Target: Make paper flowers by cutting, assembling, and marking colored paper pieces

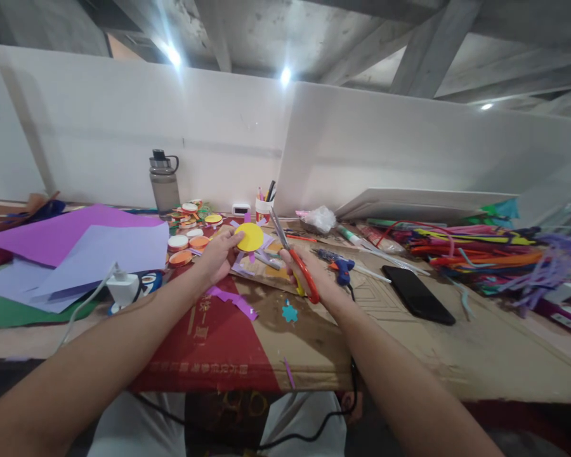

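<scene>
My left hand (pixel 222 255) pinches the edge of a round yellow paper disc (pixel 250 237), with pink and lilac strips showing around its rim. To its right, my right hand (pixel 309 270) grips scissors with red and yellow handles (pixel 306 277). The blades point up and away, a short gap from the disc. Whether the blades are parted is hard to make out. Below my hands lie a purple paper scrap (pixel 235 303) and a small teal paper flower or gear shape (pixel 289 311). White and orange discs (pixel 179 258) lie just left of my left hand.
Purple and lilac sheets (pixel 107 254) cover the left. A bottle (pixel 164 181) and a pen cup (pixel 264 209) stand at the back. Rightward are a blue glue gun (pixel 343 270), a black phone (pixel 419 295) and colourful pipe cleaners (pixel 485 251). A cable hangs over the front edge.
</scene>
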### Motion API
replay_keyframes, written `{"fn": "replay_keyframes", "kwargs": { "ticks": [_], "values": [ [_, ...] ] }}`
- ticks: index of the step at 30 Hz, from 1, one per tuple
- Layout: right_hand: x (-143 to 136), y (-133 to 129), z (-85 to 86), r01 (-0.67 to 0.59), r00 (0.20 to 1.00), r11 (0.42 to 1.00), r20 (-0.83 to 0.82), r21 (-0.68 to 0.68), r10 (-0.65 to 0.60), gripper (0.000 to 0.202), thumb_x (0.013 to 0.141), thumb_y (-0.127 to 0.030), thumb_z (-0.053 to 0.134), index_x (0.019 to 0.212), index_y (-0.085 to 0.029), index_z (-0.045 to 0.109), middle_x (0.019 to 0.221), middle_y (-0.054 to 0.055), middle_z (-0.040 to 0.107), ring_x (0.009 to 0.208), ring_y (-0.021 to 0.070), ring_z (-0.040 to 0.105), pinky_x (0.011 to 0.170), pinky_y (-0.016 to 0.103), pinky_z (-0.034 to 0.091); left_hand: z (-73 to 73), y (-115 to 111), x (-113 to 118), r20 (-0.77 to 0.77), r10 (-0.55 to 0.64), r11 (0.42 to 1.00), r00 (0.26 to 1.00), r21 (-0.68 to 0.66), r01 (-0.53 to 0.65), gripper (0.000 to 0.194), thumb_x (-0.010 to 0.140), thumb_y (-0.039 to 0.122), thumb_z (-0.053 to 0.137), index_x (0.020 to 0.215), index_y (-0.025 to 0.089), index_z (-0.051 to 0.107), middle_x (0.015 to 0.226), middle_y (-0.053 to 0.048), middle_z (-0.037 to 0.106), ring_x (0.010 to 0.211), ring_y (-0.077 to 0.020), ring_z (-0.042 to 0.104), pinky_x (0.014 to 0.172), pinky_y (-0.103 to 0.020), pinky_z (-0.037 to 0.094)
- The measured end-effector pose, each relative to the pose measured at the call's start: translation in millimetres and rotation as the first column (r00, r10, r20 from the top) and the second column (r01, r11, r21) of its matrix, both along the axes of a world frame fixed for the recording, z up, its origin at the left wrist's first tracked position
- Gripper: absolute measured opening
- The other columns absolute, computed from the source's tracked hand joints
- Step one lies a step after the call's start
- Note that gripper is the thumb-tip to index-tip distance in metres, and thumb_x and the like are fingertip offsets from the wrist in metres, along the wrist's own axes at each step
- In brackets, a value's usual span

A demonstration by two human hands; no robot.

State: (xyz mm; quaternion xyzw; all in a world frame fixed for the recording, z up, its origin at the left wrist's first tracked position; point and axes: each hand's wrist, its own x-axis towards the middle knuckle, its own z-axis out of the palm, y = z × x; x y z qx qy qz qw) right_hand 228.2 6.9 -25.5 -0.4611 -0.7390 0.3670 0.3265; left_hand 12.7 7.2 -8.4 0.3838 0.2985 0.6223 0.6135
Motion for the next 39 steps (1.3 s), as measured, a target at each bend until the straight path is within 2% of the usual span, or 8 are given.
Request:
{"fn": "replay_keyframes", "kwargs": {
  "ticks": [5, 9, 13, 19, 23, 31, 39],
  "values": [
    [-1, -3, 0.4, 0.048, 0.992, 0.997, -0.112, -0.056, -0.054, 0.045, 0.084, -0.067, 0.046, 0.081, -0.022, 0.046, 0.065, -0.002, 0.05, 0.046, 0.0102, 0.049, 0.039, 0.021, 0.038, -3.8, 2, -3, -0.015, 0.044, 0.999, 0.999, -0.019, -0.044, 0.017, 0.077, 0.012, 0.065, 0.094, 0.011, 0.065, 0.082, -0.007, 0.071, 0.06, -0.0114, 0.065, 0.048, -0.017, 0.05],
    [0, -4, 3.9, 0.037, 0.996, 0.998, -0.082, -0.051, -0.041, 0.044, 0.082, -0.065, 0.049, 0.076, -0.022, 0.045, 0.059, -0.003, 0.048, 0.044, 0.0105, 0.048, 0.038, 0.021, 0.038, -3.1, 5, -8, -0.005, 0.078, 0.997, 0.997, -0.016, -0.078, 0.015, 0.073, 0.014, 0.068, 0.088, 0.011, 0.066, 0.077, -0.005, 0.07, 0.061, -0.0126, 0.065, 0.046, -0.019, 0.051],
    [3, -7, 11.0, -0.002, 0.998, 0.995, -0.055, -0.096, -0.003, 0.045, 0.081, -0.065, 0.054, 0.072, -0.021, 0.046, 0.057, -0.003, 0.048, 0.044, 0.0109, 0.049, 0.04, 0.022, 0.039, 3.6, 6, -12, -0.019, 0.08, 0.996, 0.997, -0.044, -0.08, 0.016, 0.071, 0.013, 0.069, 0.086, 0.011, 0.066, 0.073, -0.003, 0.068, 0.056, -0.0112, 0.062, 0.047, -0.019, 0.051],
    [10, -13, 20.6, -0.073, 0.997, 0.992, -0.024, -0.107, 0.071, 0.042, 0.083, -0.061, 0.053, 0.073, -0.02, 0.048, 0.056, -0.003, 0.049, 0.042, 0.0095, 0.046, 0.039, 0.022, 0.036, 13.9, 8, -21, -0.084, 0.044, 0.997, 0.996, -0.067, -0.05, 0.014, 0.07, 0.013, 0.067, 0.083, 0.009, 0.067, 0.068, -0.005, 0.069, 0.052, -0.013, 0.062, 0.042, -0.02, 0.049],
    [11, -16, 24.1, -0.103, 0.994, 0.989, 0.014, -0.111, 0.105, 0.039, 0.082, -0.058, 0.057, 0.074, -0.02, 0.049, 0.052, -0.004, 0.047, 0.041, 0.0093, 0.045, 0.038, 0.021, 0.033, 17.3, 7, -23, -0.102, 0.067, 0.993, 0.993, -0.091, -0.076, 0.015, 0.069, 0.011, 0.066, 0.084, 0.008, 0.068, 0.069, -0.006, 0.07, 0.056, -0.0143, 0.065, 0.046, -0.021, 0.052],
    [7, -22, 27.8, -0.086, 0.996, 0.989, 0.015, -0.12, 0.088, 0.039, 0.081, -0.057, 0.058, 0.073, -0.02, 0.049, 0.052, -0.004, 0.046, 0.039, 0.0087, 0.042, 0.036, 0.021, 0.032, 18.5, 5, -21, -0.089, 0.099, 0.988, 0.991, -0.113, -0.109, 0.016, 0.067, 0.01, 0.068, 0.083, 0.008, 0.068, 0.072, -0.009, 0.072, 0.06, -0.0155, 0.067, 0.05, -0.021, 0.053],
    [7, -21, 27.3, -0.092, 0.995, 0.988, 0.013, -0.121, 0.094, 0.039, 0.081, -0.058, 0.058, 0.073, -0.02, 0.05, 0.051, -0.004, 0.046, 0.039, 0.0088, 0.043, 0.037, 0.021, 0.032, 15.9, 8, -23, -0.112, 0.092, 0.987, 0.989, -0.123, -0.106, 0.018, 0.067, 0.012, 0.069, 0.084, 0.009, 0.068, 0.072, -0.007, 0.072, 0.058, -0.0149, 0.065, 0.047, -0.021, 0.052]
  ]
}}
